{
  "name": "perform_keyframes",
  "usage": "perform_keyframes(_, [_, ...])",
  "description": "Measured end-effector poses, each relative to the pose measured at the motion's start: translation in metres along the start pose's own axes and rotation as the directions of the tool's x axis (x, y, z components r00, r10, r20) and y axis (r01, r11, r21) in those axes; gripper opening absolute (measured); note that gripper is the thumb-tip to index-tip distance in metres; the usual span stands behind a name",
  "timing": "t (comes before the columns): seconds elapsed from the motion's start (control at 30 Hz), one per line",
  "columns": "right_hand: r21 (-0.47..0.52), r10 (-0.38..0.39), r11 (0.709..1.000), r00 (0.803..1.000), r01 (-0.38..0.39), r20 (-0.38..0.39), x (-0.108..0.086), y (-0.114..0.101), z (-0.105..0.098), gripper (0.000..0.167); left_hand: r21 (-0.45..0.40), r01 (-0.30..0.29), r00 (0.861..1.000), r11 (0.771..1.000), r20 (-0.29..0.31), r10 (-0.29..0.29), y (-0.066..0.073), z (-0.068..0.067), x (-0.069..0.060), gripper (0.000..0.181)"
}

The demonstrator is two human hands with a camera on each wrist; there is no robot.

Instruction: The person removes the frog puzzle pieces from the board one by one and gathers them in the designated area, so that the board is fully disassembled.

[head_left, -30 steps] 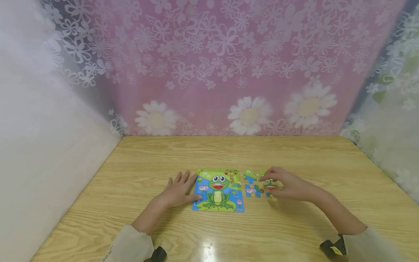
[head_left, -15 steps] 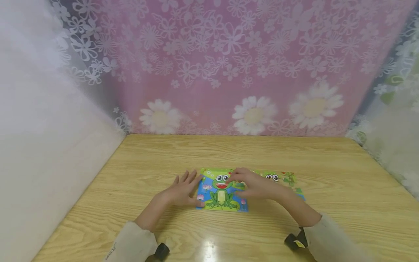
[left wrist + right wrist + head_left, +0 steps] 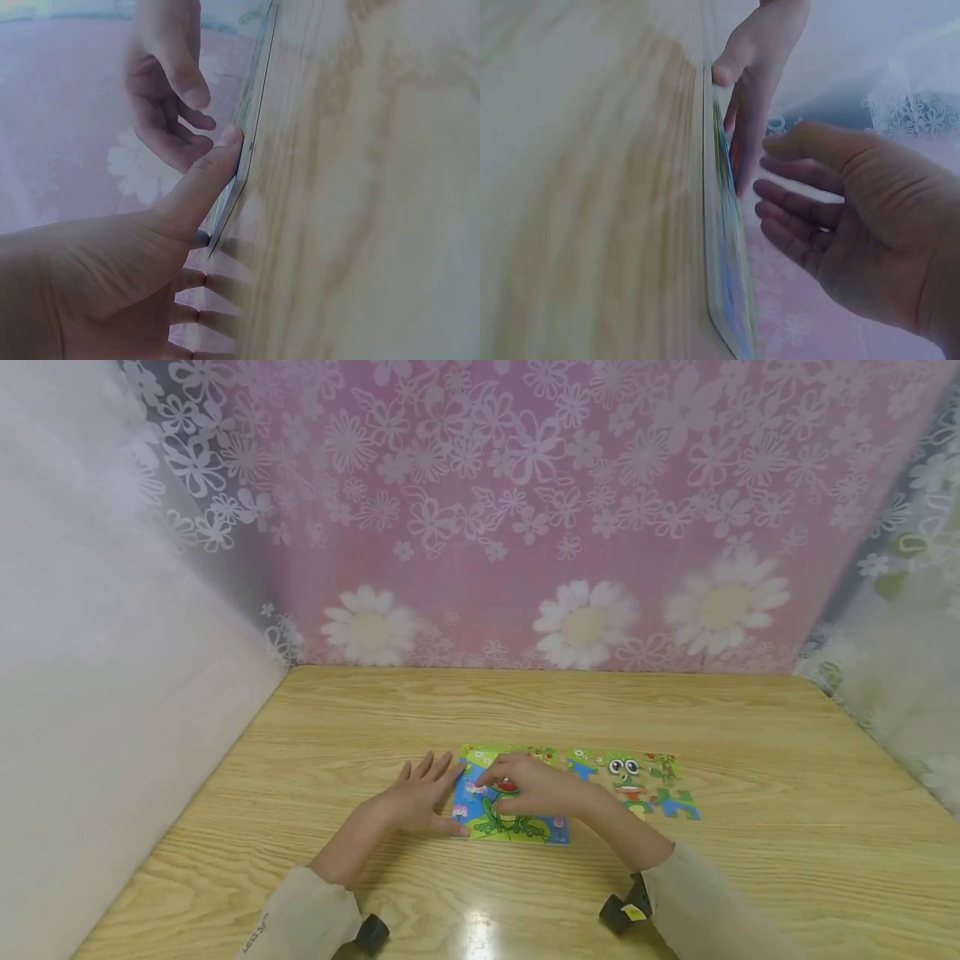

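A square frog picture puzzle (image 3: 558, 827) lies flat on the table. My left hand (image 3: 420, 797) rests at its left side, fingers spread, with the thumb on the edge near the lower left corner. In the left wrist view that thumb lies on the rim of the puzzle board (image 3: 259, 82). Over the frog's face is my right hand (image 3: 536, 785), fingers loosely bent; the right wrist view shows the right hand (image 3: 885, 217) apart from the board (image 3: 724, 225), with nothing seen between thumb and fingers. It hides part of the frog's head.
Right of the board lie several loose jigsaw pieces, among them an eyes piece (image 3: 623, 767), a mouth piece (image 3: 632, 794) and a blue-green piece (image 3: 678, 806). My right forearm covers some of that area. A pink floral curtain (image 3: 465, 527) hangs behind the wooden table (image 3: 360, 710).
My right hand has moved left from above the loose pieces to over the frog board. The left hand stays at the board's left edge. The head view has shifted slightly.
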State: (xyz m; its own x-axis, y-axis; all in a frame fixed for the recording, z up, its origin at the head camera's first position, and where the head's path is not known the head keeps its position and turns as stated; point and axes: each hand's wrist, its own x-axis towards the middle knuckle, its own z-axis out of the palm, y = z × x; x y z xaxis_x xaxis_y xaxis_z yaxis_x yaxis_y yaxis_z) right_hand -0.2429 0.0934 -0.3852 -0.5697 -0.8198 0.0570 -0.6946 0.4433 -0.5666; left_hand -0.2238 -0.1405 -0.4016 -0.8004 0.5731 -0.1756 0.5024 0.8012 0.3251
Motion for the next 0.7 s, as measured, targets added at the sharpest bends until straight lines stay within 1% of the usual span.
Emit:
perform_keyframes(0.13, [0.009, 0.037, 0.999, 0.999, -0.037, 0.015, 0.005, 0.003, 0.008, 0.029, 0.004, -0.004, 1.0, 1.0, 0.004, 0.004, 0.001, -0.002, 0.0, 0.098])
perform_keyframes(0.23, [-0.006, 0.055, 0.998, 0.998, -0.055, 0.012, 0.006, 0.006, 0.013, 0.027, 0.01, 0.001, 1.0, 1.0, 0.006, -0.001, 0.001, -0.002, -0.001, 0.098])
perform_keyframes(0.37, [-0.02, 0.054, 0.998, 0.998, -0.054, -0.013, 0.007, 0.008, 0.017, 0.023, 0.012, 0.006, 1.0, 1.0, -0.001, -0.006, -0.001, 0.0, 0.0, 0.098])
perform_keyframes(0.5, [-0.006, 0.055, 0.998, 0.998, -0.056, -0.025, 0.008, 0.007, 0.019, 0.021, 0.021, 0.009, 1.0, 1.0, -0.003, -0.009, -0.002, 0.0, 0.001, 0.098])
perform_keyframes(0.7, [0.023, 0.069, 0.997, 0.997, -0.068, -0.041, 0.006, 0.007, 0.022, 0.02, 0.006, -0.006, 1.0, 1.0, -0.001, 0.006, 0.002, -0.002, -0.001, 0.097])
